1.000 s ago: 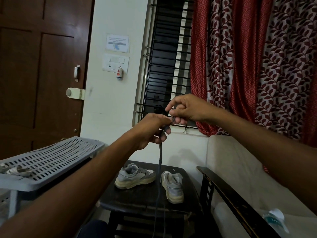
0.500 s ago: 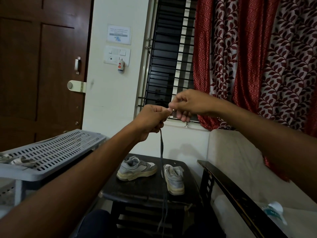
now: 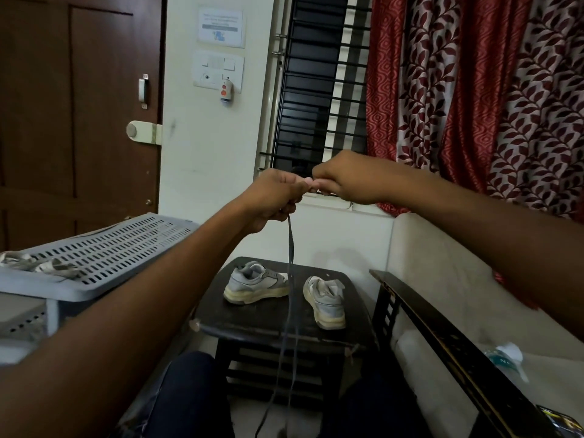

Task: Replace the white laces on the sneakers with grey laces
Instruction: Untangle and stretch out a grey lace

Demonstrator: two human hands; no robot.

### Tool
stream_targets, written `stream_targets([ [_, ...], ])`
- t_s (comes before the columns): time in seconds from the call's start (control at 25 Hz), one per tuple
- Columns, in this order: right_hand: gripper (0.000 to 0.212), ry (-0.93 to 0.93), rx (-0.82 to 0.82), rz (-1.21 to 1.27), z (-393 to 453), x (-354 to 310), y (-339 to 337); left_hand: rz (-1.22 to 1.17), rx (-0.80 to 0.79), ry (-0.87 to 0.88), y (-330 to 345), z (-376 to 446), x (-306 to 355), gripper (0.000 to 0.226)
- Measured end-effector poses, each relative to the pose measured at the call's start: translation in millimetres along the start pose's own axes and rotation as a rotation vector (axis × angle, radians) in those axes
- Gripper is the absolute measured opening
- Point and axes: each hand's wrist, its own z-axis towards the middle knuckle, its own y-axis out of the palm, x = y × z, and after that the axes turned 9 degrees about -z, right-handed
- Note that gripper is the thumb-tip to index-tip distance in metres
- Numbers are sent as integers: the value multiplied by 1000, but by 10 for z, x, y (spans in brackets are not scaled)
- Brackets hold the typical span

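Both hands raised: left hand (image 3: 274, 197) and right hand (image 3: 343, 178) pinch hanging grey lace (image 3: 290, 267)

The top end of the grey lace (image 3: 290, 248) was buried between the left hand (image 3: 274, 197) and right hand (image 3: 347, 178), so how each pinched it could not be made out. Its lower strands ran off the bottom edge, dim against the dark desk (image 3: 271, 324). The print on the wall notice (image 3: 221, 26) was too small to read. The rack (image 3: 104, 248) was cut by the left edge, the pale tangle (image 3: 38, 265) on it too blurred to name. The bottle (image 3: 505, 361) on the sofa (image 3: 448, 289) was blurred.
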Motion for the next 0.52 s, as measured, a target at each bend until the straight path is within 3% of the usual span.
stream_targets([
  [0.28,23,228,92,-154,154,136,-118,-115,39,-10,21,-126,-461,34],
  [0.36,30,344,56,229,198,50,-87,-172,55,-27,46,-152,-590,35],
  [0.44,31,403,-50,938,196,-144,20,-176,48,-15,58,-128,-573,34],
  [0.52,33,371,-158,1357,166,-304,103,-158,31,4,64,-102,-509,36],
])
